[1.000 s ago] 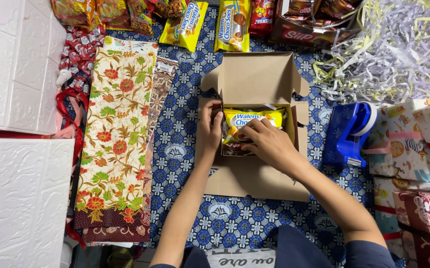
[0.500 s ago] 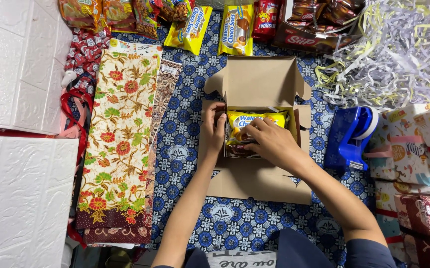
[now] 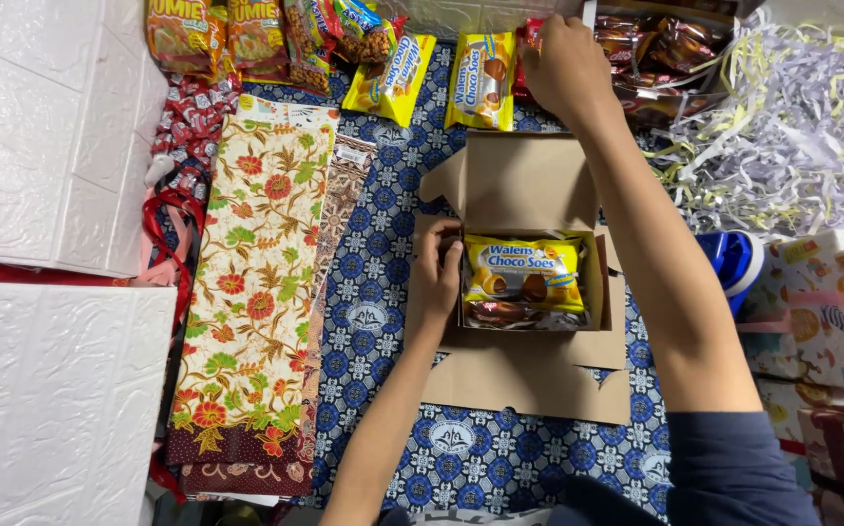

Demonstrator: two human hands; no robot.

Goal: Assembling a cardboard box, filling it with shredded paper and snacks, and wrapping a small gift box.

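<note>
Folded floral cloth [image 3: 256,292] near the left edge. Left hand [image 3: 435,282], grip curled loosely against the left wall of the open cardboard box [image 3: 529,282], mid-surface. Yellow snack pack [image 3: 524,273] inside. Right hand [image 3: 563,68], far edge, grip closed over a red packet [image 3: 529,39].

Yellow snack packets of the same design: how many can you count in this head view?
3. One yellow packet lies inside the cardboard box; two more lie side by side beyond it. Others may be hidden behind the right hand.
</note>
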